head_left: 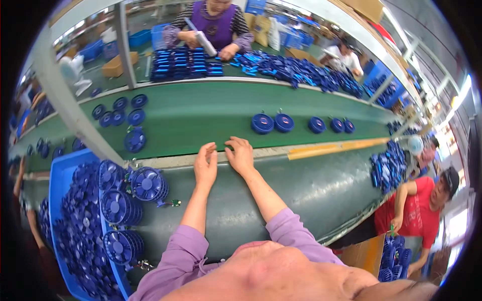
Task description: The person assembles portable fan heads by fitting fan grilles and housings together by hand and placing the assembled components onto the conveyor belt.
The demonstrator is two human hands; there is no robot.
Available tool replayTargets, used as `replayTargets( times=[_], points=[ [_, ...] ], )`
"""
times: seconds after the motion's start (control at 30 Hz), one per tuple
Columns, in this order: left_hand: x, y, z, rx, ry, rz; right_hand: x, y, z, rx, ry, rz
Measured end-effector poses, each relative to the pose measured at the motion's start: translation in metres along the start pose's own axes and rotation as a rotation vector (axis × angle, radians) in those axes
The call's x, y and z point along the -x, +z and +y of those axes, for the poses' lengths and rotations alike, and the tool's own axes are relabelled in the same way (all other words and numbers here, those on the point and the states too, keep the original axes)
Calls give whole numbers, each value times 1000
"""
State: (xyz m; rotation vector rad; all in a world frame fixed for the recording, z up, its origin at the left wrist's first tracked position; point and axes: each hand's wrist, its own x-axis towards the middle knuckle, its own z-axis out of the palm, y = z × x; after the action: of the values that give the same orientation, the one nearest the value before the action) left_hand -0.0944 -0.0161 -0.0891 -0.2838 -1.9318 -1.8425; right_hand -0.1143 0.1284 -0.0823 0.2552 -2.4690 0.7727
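My left hand (205,164) rests at the near rim of the green conveyor belt (196,110), fingers loosely bent with nothing in them. Close beside it, my right hand (240,156) reaches over the same rim, also without anything in its grasp; its fingers are apart. Beyond my right hand, several round blue fan housings (262,123) sit on the belt. Another group of blue round fan parts (118,117) lies on the belt to the left. Stacks of blue fan cages (148,183) with blades stand left of my forearm, small wires and a green circuit board (175,203) sticking out.
At the left, a blue bin (59,188) is heaped with dark blue fan blades (85,226). Across the belt a person in purple (216,25) handles blue parts. Blue pieces (387,168) are piled at the right, near a person in a red shirt (419,213). A metal post (75,100) rises at left.
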Motion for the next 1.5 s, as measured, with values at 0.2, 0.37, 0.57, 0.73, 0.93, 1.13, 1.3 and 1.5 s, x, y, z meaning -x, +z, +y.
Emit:
replayTargets(
  times=[0.2,0.37,0.57,0.73,0.93,1.13,1.3,1.5],
  points=[
    [-1,-7,18,47,-152,-71,-3,-2,-5,6,-4,-28],
    [-4,-7,25,-22,-195,-86,-7,-2,-2,12,-31,-39],
    [-4,-4,22,123,-291,-95,-6,-2,0,60,-37,-38],
    [0,-13,19,202,-299,-72,-2,3,-8,76,-30,-51],
    [-2,-4,11,197,-238,-145,-4,0,1,110,-39,9],
    [-6,-17,-1,185,-249,-157,-11,10,-11,56,-60,73],
    [-8,-2,5,205,-314,-199,-5,-5,-3,64,1,54],
    [-6,-6,9,194,-318,-212,-2,-7,-9,58,22,47]
  ],
)
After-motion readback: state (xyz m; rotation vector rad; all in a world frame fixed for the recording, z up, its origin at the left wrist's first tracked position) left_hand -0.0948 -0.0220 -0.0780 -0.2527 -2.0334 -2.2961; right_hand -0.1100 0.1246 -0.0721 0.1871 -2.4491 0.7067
